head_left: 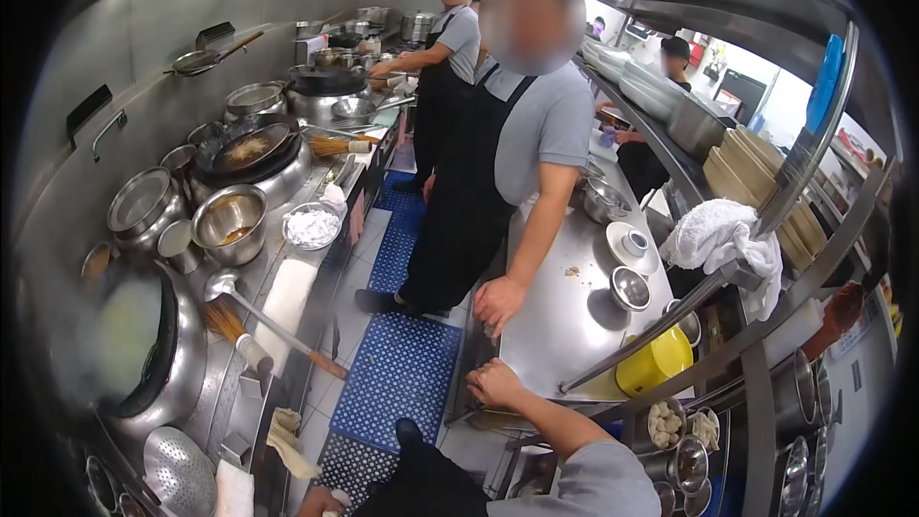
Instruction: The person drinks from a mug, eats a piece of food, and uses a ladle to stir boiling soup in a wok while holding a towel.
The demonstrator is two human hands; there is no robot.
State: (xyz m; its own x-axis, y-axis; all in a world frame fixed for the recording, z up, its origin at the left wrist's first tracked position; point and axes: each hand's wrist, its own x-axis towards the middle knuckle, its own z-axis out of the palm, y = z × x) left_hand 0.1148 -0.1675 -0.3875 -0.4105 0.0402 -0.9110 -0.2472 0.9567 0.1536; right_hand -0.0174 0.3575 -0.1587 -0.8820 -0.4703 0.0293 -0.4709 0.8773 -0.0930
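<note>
My right hand (495,383) rests with curled fingers on the near corner edge of the steel table (546,345). At the bottom edge, my left hand (321,501) is partly cut off, its fingers closed around something pale and too small to make out. Just beyond my right hand, a co-worker (469,172) in a grey shirt and black apron leans a hand on the same table. A yellow container (654,364), a small steel bowl (630,288) and white dishes (632,246) stand on its right side.
Along the left run a steaming wok (129,340), a ladle (278,325), brushes (225,321), a bowl of white powder (312,227) and a perforated skimmer (180,469). Blue mats (400,373) cover the aisle. Shelves with plates and a white towel (728,239) stand at right; more people work behind.
</note>
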